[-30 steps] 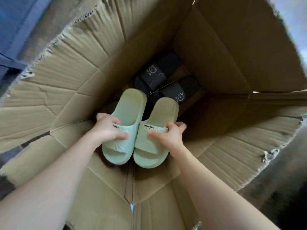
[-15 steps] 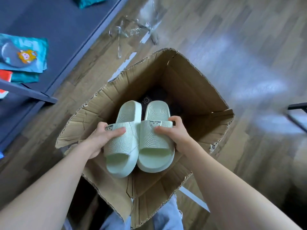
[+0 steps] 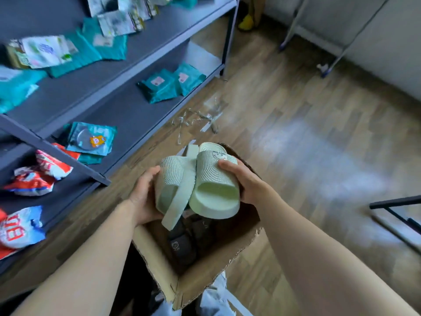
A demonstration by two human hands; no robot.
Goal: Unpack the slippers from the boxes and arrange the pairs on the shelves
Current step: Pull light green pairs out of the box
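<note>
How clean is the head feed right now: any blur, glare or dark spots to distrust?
Head view: pale green textured slippers read sharp; teal and white packets on the grey metal shelf smear with motion blur; glare whitens the wooden floor; dark slippers inside the brown cardboard box sit in shadow.

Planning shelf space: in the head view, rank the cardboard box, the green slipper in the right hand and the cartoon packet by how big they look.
1. cardboard box
2. green slipper, gripped by the right hand
3. cartoon packet; it lies farther from the camera, so this gap is unsure.
</note>
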